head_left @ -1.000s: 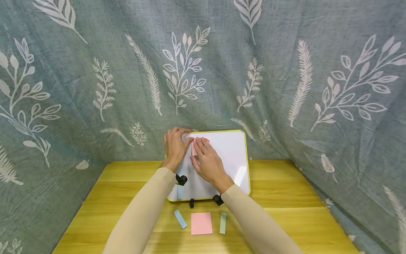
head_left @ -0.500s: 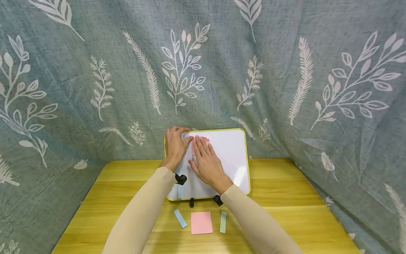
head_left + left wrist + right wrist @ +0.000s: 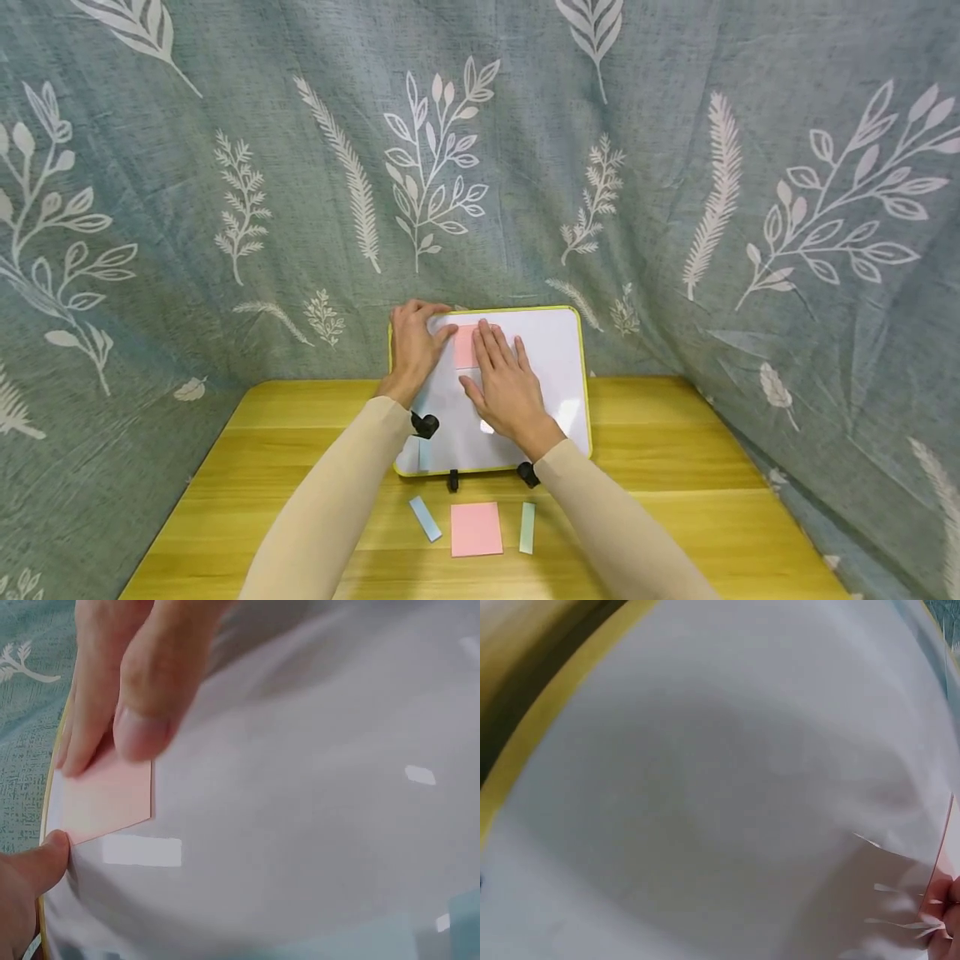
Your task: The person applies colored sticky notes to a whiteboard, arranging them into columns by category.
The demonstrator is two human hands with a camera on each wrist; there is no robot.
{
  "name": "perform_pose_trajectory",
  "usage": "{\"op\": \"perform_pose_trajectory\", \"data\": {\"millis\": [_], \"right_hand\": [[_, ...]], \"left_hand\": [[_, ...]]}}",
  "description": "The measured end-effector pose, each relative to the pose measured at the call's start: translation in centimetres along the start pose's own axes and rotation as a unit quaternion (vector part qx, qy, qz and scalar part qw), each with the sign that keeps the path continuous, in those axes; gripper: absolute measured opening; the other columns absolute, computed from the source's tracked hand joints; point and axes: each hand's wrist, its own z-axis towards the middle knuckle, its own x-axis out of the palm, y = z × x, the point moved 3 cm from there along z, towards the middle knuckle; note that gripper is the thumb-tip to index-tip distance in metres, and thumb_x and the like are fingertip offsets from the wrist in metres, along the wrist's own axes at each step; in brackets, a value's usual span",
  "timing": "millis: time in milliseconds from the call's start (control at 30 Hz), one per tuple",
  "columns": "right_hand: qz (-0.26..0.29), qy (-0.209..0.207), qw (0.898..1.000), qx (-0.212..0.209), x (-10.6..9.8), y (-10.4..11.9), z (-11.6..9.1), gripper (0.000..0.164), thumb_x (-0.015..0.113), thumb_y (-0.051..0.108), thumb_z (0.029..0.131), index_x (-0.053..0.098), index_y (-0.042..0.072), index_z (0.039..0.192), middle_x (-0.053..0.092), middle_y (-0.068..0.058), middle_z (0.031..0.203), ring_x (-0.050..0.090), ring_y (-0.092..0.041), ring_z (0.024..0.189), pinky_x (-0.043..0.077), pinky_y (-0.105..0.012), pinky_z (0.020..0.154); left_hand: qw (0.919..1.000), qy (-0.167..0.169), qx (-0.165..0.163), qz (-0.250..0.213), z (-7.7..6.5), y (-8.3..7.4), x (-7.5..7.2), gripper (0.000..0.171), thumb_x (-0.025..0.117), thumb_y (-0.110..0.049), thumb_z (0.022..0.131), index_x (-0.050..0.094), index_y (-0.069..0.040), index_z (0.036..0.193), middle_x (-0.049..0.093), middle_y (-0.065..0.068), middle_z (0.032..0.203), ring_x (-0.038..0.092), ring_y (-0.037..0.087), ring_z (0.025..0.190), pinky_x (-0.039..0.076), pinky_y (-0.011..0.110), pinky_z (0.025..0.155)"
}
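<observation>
head view: the pink note (image 3: 465,350) lies flat near the upper left of the whiteboard (image 3: 555,358), its right part hidden under the right hand (image 3: 506,385), whose straight fingers rest on it and grip nothing. the left hand (image 3: 412,346) holds the whiteboard's upper left corner, thumb in front beside the note, the other fingertips hard to make out at the top edge. white surface runs from the right hand to the yellow right edge; nearer, a blue strip (image 3: 425,519), a pink pad (image 3: 476,530) and a green strip (image 3: 527,527) lie apart on the desk (image 3: 675,508). since the earlier frame the right hand has shifted rightward, baring more of the note. left wrist view: one thumb touches the note's corner; blurred fingers cover its far end. right wrist view: the note and fingertips are cut off at the right border.
</observation>
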Motion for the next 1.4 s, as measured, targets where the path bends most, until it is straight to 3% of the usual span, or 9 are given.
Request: {"op": "perform_pose_trajectory", "data": {"millis": [200, 233, 267, 433, 467, 600, 800, 1200, 1400], "right_hand": [[-0.001, -0.013, 1.0, 0.017, -0.4, -2.1, -0.7, 0.086, 0.043, 0.058, 0.124, 0.009, 0.011, 0.188, 0.003, -0.005, 0.199, 0.009, -0.036, 0.186, 0.012, -0.065, 0.149], [-0.005, -0.016, 1.0, 0.02, -0.5, -2.3, -0.7, 0.086, 0.043, 0.058, 0.124, 0.009, 0.012, 0.189, 0.004, -0.004, 0.199, 0.009, -0.037, 0.186, 0.012, -0.067, 0.149], [-0.007, -0.018, 1.0, 0.022, -0.5, -2.6, -0.8, 0.085, 0.043, 0.058, 0.124, 0.01, 0.013, 0.189, 0.005, -0.003, 0.199, 0.008, -0.038, 0.186, 0.012, -0.068, 0.149], [-0.005, -0.027, 0.999, 0.029, -0.6, -3.0, -1.1, 0.083, 0.043, 0.057, 0.124, 0.014, 0.014, 0.189, 0.008, -0.004, 0.199, 0.007, -0.039, 0.186, 0.012, -0.072, 0.148], [0.002, -0.028, 0.999, 0.03, -0.5, -3.0, -1.2, 0.082, 0.043, 0.056, 0.124, 0.015, 0.013, 0.189, 0.008, -0.005, 0.199, 0.007, -0.039, 0.186, 0.011, -0.072, 0.147], [0.028, -0.033, 0.999, 0.032, -0.5, -2.9, -1.5, 0.083, 0.044, 0.054, 0.124, 0.017, 0.008, 0.187, 0.009, -0.01, 0.198, 0.008, -0.04, 0.185, 0.011, -0.072, 0.147], [0.046, -0.039, 0.998, 0.035, -0.7, -3.0, -2.1, 0.086, 0.047, 0.054, 0.124, 0.018, 0.004, 0.186, 0.011, -0.014, 0.198, 0.01, -0.041, 0.185, 0.013, -0.072, 0.147], [0.062, -0.061, 0.996, 0.031, -0.9, -3.6, -3.8, 0.083, 0.051, 0.051, 0.123, 0.025, 0.003, 0.185, 0.017, -0.018, 0.196, 0.016, -0.042, 0.184, 0.019, -0.067, 0.148], [0.078, -0.071, 0.994, 0.022, -1.0, -3.8, -4.9, 0.082, 0.055, 0.048, 0.122, 0.028, 0.002, 0.184, 0.02, -0.02, 0.195, 0.019, -0.044, 0.183, 0.02, -0.066, 0.148]], "left_hand": [[0.9996, -0.01, 0.022, -0.012, 0.3, 0.1, 0.3, 0.034, 0.098, -0.02, 0.096, 0.09, -0.012, 0.128, 0.081, 0.018, 0.127, 0.066, 0.043, 0.121, 0.049, 0.056, 0.114], [0.999, -0.02, 0.036, -0.02, 0.8, 1.6, 1.3, 0.034, 0.099, -0.027, 0.096, 0.091, -0.016, 0.127, 0.082, 0.013, 0.125, 0.066, 0.038, 0.12, 0.049, 0.052, 0.114], [0.999, -0.017, 0.035, -0.021, 0.8, 1.7, 1.3, 0.034, 0.099, -0.027, 0.096, 0.091, -0.016, 0.128, 0.082, 0.013, 0.125, 0.067, 0.039, 0.12, 0.049, 0.052, 0.115], [0.999, -0.016, 0.035, -0.02, 0.5, 1.6, 0.7, 0.035, 0.099, -0.022, 0.096, 0.09, -0.013, 0.128, 0.082, 0.015, 0.126, 0.067, 0.04, 0.124, 0.044, 0.054, 0.126], [0.9996, -0.007, 0.024, -0.014, 0.0, 0.2, -0.4, 0.035, 0.098, -0.014, 0.095, 0.089, -0.009, 0.129, 0.08, 0.02, 0.128, 0.066, 0.045, 0.127, 0.043, 0.058, 0.128], [0.9994, -0.002, 0.032, -0.013, -0.4, 0.3, -0.5, 0.037, 0.096, -0.012, 0.097, 0.088, -0.008, 0.133, 0.079, 0.021, 0.13, 0.065, 0.046, 0.134, 0.036, 0.061, 0.14], [0.9983, 0.011, 0.055, 0.013, -0.7, 0.5, -0.9, 0.041, 0.093, -0.013, 0.1, 0.084, -0.01, 0.139, 0.078, 0.019, 0.137, 0.066, 0.045, 0.139, 0.026, 0.069, 0.145], [0.9968, 0.014, 0.077, 0.018, -2.2, 0.7, -2.4, 0.042, 0.089, -0.015, 0.103, 0.081, -0.011, 0.144, 0.075, 0.016, 0.153, 0.063, 0.045, 0.15, 0.028, 0.075, 0.142], [0.9959, 0.014, 0.088, 0.013, -3.5, 1.0, -3.5, 0.039, 0.088, -0.014, 0.105, 0.081, -0.009, 0.143, 0.074, 0.018, 0.154, 0.063, 0.046, 0.147, 0.038, 0.069, 0.137]]}}
